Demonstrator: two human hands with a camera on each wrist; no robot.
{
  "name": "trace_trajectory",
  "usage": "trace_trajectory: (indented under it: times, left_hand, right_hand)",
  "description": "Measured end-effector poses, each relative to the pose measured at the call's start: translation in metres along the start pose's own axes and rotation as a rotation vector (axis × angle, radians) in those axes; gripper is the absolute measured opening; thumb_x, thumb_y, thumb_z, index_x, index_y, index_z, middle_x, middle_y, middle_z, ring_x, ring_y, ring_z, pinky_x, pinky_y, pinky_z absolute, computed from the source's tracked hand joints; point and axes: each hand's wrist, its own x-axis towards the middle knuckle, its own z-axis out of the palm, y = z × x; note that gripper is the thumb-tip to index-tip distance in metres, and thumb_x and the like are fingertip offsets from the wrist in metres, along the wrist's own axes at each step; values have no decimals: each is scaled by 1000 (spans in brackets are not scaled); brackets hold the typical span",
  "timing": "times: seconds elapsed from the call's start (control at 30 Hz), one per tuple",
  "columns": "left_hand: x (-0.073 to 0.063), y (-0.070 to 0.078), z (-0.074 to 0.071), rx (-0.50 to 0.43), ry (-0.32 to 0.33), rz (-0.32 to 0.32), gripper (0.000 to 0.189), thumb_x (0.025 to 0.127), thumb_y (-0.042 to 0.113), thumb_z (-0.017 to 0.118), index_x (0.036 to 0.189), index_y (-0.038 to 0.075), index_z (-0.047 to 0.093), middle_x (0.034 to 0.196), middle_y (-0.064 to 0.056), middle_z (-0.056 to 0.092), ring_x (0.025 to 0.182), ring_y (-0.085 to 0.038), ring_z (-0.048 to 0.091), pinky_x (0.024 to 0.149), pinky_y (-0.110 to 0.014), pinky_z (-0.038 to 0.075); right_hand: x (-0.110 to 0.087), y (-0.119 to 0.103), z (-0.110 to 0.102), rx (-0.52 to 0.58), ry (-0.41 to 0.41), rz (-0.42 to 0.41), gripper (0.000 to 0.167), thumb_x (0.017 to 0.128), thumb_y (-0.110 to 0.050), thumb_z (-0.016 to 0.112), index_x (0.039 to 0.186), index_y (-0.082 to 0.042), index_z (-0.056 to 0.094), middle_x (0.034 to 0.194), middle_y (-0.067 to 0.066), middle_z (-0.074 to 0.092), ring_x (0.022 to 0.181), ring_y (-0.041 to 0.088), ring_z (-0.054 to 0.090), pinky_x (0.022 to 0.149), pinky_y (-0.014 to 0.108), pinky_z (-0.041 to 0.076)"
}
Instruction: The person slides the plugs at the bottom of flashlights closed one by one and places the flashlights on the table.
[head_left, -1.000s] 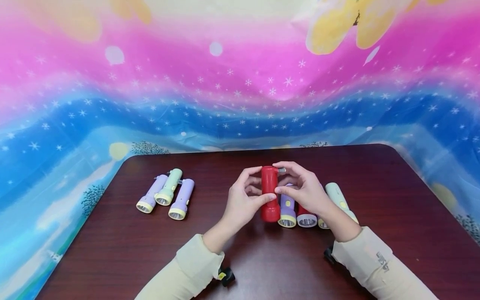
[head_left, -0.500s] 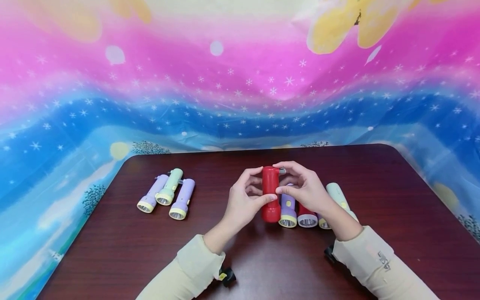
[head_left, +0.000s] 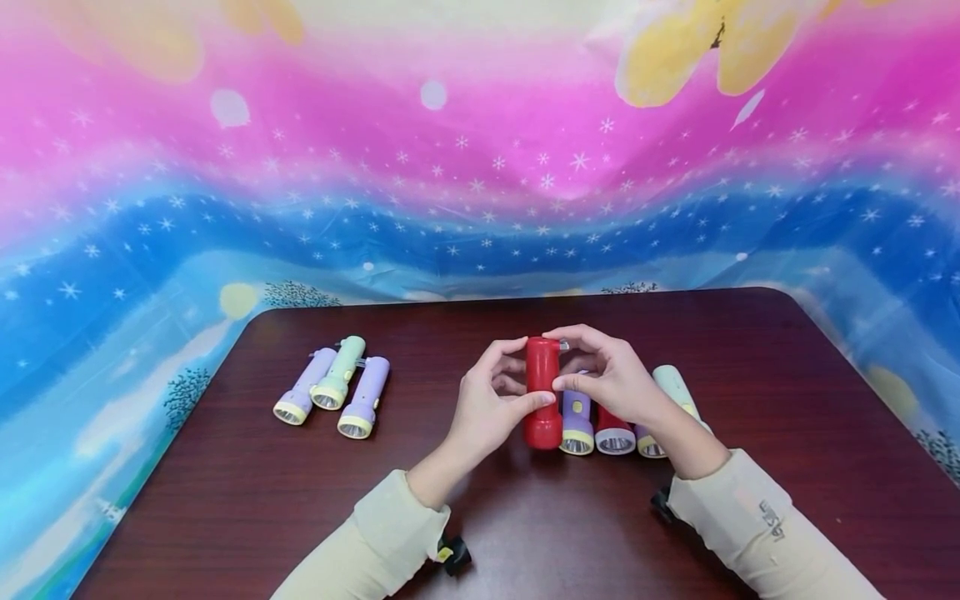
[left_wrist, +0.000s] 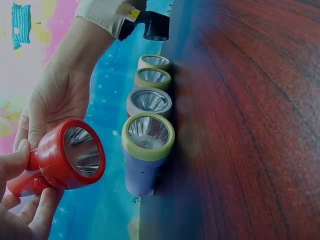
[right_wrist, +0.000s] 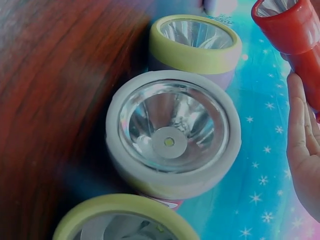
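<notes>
Both hands hold a red flashlight in the head view, its lamp end pointing down toward the front. My left hand grips its left side, thumb across the body. On the other side, my right hand pinches it with the thumb at mid-body and fingertips by the tail. A small metal plug juts from the tail, partly covered by the right fingers. In the left wrist view, the red flashlight shows its reflector and a side switch. Just right of it lies a purple flashlight with a yellow rim.
Beside the purple one lie a grey-rimmed red flashlight, a yellow-rimmed flashlight and a green flashlight, partly hidden by the right arm. Two purple flashlights and a green flashlight lie at the left of the dark wooden table.
The red flashlight and both hands have shifted very slightly lower in the head view. Both hands keep their hold, and the other flashlights have stayed in place.
</notes>
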Motion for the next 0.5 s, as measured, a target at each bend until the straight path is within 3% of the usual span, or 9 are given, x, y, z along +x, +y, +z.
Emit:
trace_trajectory:
  times: [0.5]
  left_hand:
    - [0, 0, 2, -4, -12, -3, 63, 77, 9, 85, 134, 15, 57, 107, -14, 71, 79, -22, 69, 75, -24, 59]
  right_hand:
    - [1, -2, -6, -60, -60, 21, 56, 82, 0, 78, 134, -8, 58, 123, 15, 64, 85, 16, 71, 79, 27, 60]
